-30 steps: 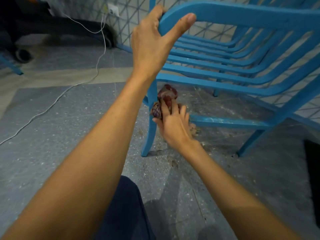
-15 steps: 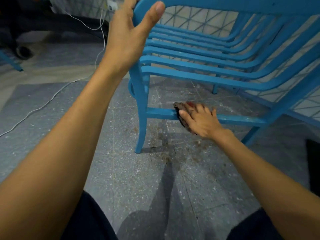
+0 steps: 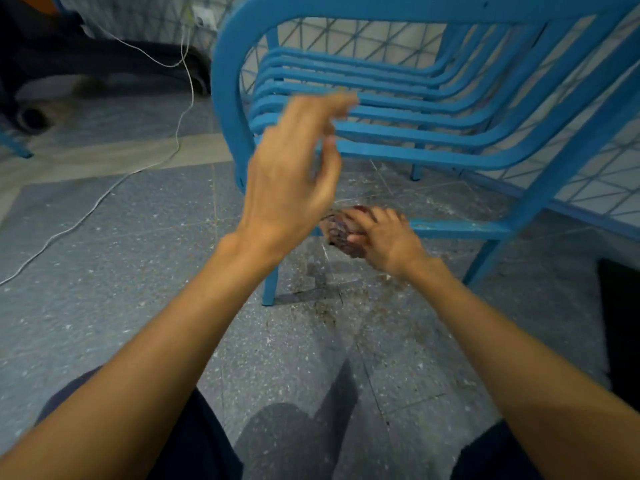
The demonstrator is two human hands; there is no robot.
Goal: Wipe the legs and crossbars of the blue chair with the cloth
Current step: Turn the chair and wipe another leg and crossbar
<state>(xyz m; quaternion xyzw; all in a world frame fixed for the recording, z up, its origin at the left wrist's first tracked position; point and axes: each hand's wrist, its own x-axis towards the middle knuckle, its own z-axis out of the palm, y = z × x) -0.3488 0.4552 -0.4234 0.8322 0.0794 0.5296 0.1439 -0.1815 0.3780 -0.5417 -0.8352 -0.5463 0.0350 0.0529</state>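
The blue chair fills the upper right, its slatted seat seen from the side and its front left leg standing on the floor. A low crossbar runs between two legs. My right hand grips a dark red cloth against the left part of that crossbar. My left hand hovers blurred in the air in front of the seat, fingers loosely spread, holding nothing and off the chair.
Brown dirt specks lie on the grey speckled floor under the chair. A white cable crosses the floor at left. A dark object sits at the right edge. A tiled wall stands behind the chair.
My left hand has let go of the chair's top rail and dropped lower in front of the seat. My right hand stays with the cloth on the crossbar.
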